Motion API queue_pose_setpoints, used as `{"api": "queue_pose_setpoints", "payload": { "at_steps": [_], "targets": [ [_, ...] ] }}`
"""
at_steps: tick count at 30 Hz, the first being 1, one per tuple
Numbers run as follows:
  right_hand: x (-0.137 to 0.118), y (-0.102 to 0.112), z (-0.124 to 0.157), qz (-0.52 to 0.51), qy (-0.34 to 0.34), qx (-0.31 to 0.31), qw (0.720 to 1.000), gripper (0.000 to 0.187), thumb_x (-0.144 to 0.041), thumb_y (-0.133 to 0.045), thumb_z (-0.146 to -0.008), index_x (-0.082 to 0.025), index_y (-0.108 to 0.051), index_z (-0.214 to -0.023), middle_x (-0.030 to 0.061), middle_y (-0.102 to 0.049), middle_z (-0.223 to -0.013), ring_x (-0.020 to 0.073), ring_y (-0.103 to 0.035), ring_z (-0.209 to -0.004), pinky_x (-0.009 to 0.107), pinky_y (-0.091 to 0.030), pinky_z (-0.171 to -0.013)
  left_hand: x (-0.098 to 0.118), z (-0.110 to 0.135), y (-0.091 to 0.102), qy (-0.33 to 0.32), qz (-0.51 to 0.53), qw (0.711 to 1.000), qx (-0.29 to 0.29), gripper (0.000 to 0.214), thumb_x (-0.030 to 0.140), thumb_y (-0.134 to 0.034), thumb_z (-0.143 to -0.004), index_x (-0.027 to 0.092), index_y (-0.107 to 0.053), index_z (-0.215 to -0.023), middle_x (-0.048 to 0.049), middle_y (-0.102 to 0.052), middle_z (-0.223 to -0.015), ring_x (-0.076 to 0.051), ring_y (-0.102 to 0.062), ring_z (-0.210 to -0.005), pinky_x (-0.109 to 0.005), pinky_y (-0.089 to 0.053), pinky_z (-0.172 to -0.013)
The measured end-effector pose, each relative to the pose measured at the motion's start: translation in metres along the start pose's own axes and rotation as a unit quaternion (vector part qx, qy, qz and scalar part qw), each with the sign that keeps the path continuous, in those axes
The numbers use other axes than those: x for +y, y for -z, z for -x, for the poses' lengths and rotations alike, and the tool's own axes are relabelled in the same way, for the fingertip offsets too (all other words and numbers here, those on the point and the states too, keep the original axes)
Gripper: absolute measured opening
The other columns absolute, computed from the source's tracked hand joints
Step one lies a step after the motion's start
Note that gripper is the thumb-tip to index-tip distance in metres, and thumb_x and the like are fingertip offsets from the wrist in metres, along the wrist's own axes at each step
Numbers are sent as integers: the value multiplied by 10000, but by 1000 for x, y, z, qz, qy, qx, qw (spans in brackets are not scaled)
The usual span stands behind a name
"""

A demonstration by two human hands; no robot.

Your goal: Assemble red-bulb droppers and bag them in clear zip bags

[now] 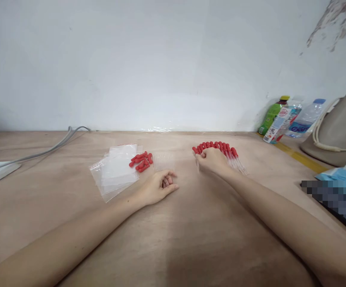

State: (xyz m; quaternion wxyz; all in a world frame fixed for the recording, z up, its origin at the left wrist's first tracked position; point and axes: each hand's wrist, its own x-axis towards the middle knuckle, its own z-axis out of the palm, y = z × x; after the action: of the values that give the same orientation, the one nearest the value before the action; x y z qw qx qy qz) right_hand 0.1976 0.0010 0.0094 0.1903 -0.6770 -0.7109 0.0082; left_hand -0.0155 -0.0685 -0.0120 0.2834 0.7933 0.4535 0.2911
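My right hand (212,160) is closed in a pinch at the left end of a row of droppers (227,149) with red bulbs and clear thin tubes. A dropper there, with its clear tube (197,165) pointing down, appears to be between the fingertips. My left hand (161,186) rests on the table, fingers loosely curled and thumb apart, with nothing in it. Just beyond it lie several clear thin tubes (164,160) side by side. To their left is a small heap of loose red rubber bulbs (141,161). The right hand hides part of the row.
Clear zip bags (117,167) lie stacked left of the bulbs. A grey cable (56,146) crosses the wooden table (149,247) at left. Bottles (273,113), a carton (281,124), a beige hat (337,127) and a blue mask (345,178) are at right. A wall (167,67) stands behind.
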Motion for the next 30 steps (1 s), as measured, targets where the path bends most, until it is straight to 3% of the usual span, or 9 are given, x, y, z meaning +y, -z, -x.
{"api": "queue_pose_setpoints", "payload": {
  "at_steps": [5,11,16,20,22,25,28,30],
  "targets": [
    [-18,-18,-13,70,-8,5,997,283,-298,-404,-770,-150,-646,-768,119,-649,-809,249,-597,-781,320,-366,-638,0,1,1,-1,-4,1000,0,218,284,-575,-763,159,-562,-941,20,-552,-691,-83,-495,-569,-203,-426,-526],
    [-18,-28,-20,91,-10,-6,996,276,-285,-420,-764,-136,-650,-791,135,-649,-815,258,-598,-792,390,-336,-749,1,1,1,-7,-11,1000,1,208,278,-579,-762,160,-575,-934,15,-566,-692,-84,-503,-569,-203,-433,-525],
    [-12,-15,-13,111,-11,-1,994,371,-376,-368,-810,-136,-650,-824,141,-646,-829,256,-587,-805,400,-315,-759,0,1,1,-14,-15,1000,7,208,277,-579,-762,161,-576,-936,12,-567,-699,-85,-508,-572,-205,-438,-524],
    [-12,-1,-2,121,-11,-57,991,290,-323,-433,-769,-132,-651,-787,142,-650,-841,257,-582,-807,395,-316,-751,1,3,-1,-12,-28,999,16,194,294,-569,-770,172,-582,-920,13,-574,-699,-89,-512,-570,-207,-433,-518],
    [-13,1,2,132,-4,-77,988,267,-270,-427,-768,-132,-652,-805,141,-652,-856,255,-582,-813,402,-307,-765,1,2,0,-15,-59,997,41,179,303,-559,-774,177,-589,-897,10,-577,-704,-95,-506,-561,-214,-423,-510],
    [-16,-3,4,149,12,-87,985,275,-210,-404,-778,-143,-642,-899,137,-655,-846,250,-587,-790,413,-287,-774,-6,-3,11,-43,-147,980,123,152,305,-533,-781,175,-592,-836,-15,-581,-756,-137,-527,-663,-259,-434,-597],
    [-17,-8,7,155,22,-86,984,306,-165,-396,-777,-150,-604,-1001,127,-657,-800,244,-590,-747,401,-276,-753,-19,-12,31,-57,-270,940,202,140,265,-496,-785,174,-597,-817,-45,-576,-808,-198,-511,-827,-334,-406,-762],
    [-16,-10,11,160,24,-70,984,303,-147,-372,-790,-131,-590,-999,132,-653,-787,237,-586,-732,386,-265,-743,-27,-17,44,-22,-345,911,226,166,283,-496,-778,185,-618,-833,-59,-575,-848,-226,-489,-863,-365,-380,-787]
  ]
}}
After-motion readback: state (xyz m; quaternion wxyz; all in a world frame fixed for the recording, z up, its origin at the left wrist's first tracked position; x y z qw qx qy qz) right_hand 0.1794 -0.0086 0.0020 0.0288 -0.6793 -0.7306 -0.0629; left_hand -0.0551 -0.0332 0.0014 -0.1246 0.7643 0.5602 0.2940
